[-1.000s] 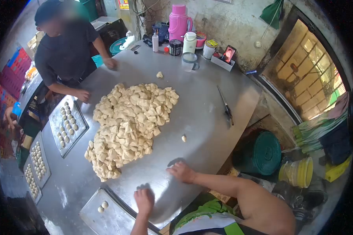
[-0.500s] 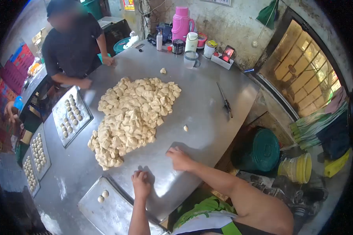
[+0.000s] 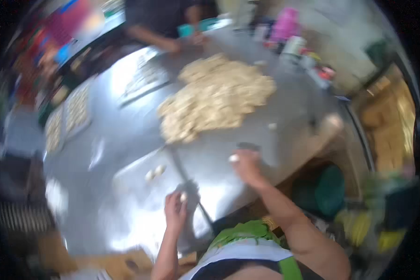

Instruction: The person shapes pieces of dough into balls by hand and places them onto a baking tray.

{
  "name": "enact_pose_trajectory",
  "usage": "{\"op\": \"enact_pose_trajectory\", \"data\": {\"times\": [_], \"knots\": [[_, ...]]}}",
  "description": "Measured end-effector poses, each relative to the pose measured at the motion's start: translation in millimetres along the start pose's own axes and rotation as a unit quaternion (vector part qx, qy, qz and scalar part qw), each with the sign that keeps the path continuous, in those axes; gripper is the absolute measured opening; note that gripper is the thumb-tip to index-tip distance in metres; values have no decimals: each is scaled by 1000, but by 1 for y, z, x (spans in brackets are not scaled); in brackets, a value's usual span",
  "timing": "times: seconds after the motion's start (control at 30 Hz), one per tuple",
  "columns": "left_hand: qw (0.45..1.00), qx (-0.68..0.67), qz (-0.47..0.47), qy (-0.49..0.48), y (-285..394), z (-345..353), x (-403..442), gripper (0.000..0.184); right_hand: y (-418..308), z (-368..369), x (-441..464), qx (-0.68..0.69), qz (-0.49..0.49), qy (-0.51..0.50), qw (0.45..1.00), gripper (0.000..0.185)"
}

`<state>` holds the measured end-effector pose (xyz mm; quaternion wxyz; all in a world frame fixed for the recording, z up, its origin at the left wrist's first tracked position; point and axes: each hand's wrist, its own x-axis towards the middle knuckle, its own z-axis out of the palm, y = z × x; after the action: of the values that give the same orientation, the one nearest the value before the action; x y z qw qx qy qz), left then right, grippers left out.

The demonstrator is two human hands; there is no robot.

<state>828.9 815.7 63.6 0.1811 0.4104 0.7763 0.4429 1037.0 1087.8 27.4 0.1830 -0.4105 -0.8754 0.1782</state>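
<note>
My left hand [image 3: 174,211] is closed around a small dough ball [image 3: 184,197], held by the fingertips at the right edge of the near metal tray [image 3: 130,205]. Two pale dough balls [image 3: 155,172] lie side by side on that tray. To the right, my right hand [image 3: 248,169] grips another dough ball [image 3: 234,158] over the bare steel tabletop. A large heap of cut dough pieces [image 3: 219,98] spreads beyond both hands. The view is blurred by motion, so finger details are soft.
Across the steel table [image 3: 107,126] stands a person in a dark shirt [image 3: 158,18]. Trays of dough balls [image 3: 77,109] line the far left side. A pink thermos [image 3: 284,25] and jars stand at the back right. A green bin [image 3: 329,191] is beside the table.
The view has swung, shifting the heap right and up in the picture. My left hand has moved to the near tray's edge. Dough balls now show in both hands.
</note>
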Motion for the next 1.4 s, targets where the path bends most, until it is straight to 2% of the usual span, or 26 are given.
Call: {"op": "enact_pose_trajectory", "data": {"times": [0.07,0.1,0.2,0.27,0.37,0.43,0.5,0.53,0.6,0.63,0.67,0.73,0.8,0.87,0.93,1.1,1.2,1.23,1.3,1.37,1.4], "knots": [[999,11,-19,33,-8,-16,-10,34,-1,14,1,-114,-21,-122,986,29],[998,-7,-32,45,-5,-26,-13,33,-28,27,3,-100,-49,-140,984,29],[993,35,-26,113,-27,-43,-13,33,-81,30,2,42,-134,8,990,20],[990,52,-14,133,-39,-47,1,33,-131,38,7,77,-205,-49,975,27],[976,112,43,179,-50,-52,31,33,-197,59,19,96,-279,-30,955,27],[978,133,34,159,-76,-38,42,33,-208,99,28,79,-294,-4,952,27],[975,182,2,124,-96,-25,49,33,-202,129,33,6,-338,-40,940,25],[975,182,13,124,-91,-31,53,33,-200,117,41,3,-335,-31,942,25],[988,136,-53,60,-81,-42,46,37,-192,88,47,115,-272,-29,955,27],[980,163,2,111,-75,-44,40,37,-182,76,54,168,-239,-24,956,27],[968,182,66,158,-69,-42,39,38,-166,82,66,155,-229,-6,961,27],[959,189,58,203,-76,-24,52,34,-120,97,98,107,-75,59,990,31],[972,167,100,131,-27,-3,98,31,-96,103,122,131,-8,85,988,32],[974,157,132,98,-14,39,161,29,-86,102,141,186,-16,61,981,29],[974,176,132,61,-9,70,205,27,-78,95,151,249,33,-30,968,24],[964,204,170,26,-11,105,245,29,-15,72,117,295,-8,-76,952,20],[987,106,78,87,-6,95,236,26,50,18,61,341,-15,-124,932,20],[987,106,82,83,3,91,229,26,72,11,41,335,-4,-115,935,21],[988,-102,-59,104,24,85,204,22,101,-10,-2,323,2,-79,943,25],[980,-163,-104,46,-13,92,167,23,125,-26,-34,288,13,-29,957,28],[995,-36,-86,45,-15,110,145,22,135,-21,-52,262,35,-7,964,28]]}}
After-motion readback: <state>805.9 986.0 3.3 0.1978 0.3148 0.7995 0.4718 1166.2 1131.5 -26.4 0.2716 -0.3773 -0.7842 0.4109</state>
